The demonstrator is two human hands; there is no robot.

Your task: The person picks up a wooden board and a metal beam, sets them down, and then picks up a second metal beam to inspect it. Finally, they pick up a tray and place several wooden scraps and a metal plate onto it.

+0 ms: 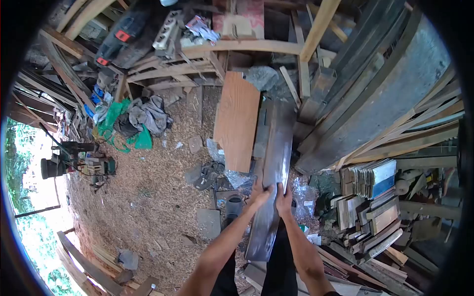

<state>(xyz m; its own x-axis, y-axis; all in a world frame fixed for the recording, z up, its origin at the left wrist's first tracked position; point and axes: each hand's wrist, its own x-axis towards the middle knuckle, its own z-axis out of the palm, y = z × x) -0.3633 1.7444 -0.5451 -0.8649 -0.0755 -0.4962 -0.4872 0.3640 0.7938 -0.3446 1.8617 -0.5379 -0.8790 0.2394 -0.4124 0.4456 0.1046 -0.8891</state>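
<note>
A long dark, glossy board (277, 148) extends away from my body, its near end between my legs. My left hand (258, 195) grips its left edge, with the thumb lying on the top face. On the opposite edge, my right hand (283, 200) is closed around the board, thumb also on top. The fingers under the board are hidden. Just left of the dark board lies a wood-grained brown panel (238, 121) with an uneven outline. Crumpled clear plastic (237, 178) shows below that panel, close to my left hand.
Wood shavings cover the floor (148, 202). Large planks (380, 98) lean at the right, above stacked short boards (370, 217). Cloths and a green bag (113, 118) lie at left, near a machine (79, 160). A power strip (168, 29) sits at the back beside a dark case (121, 37).
</note>
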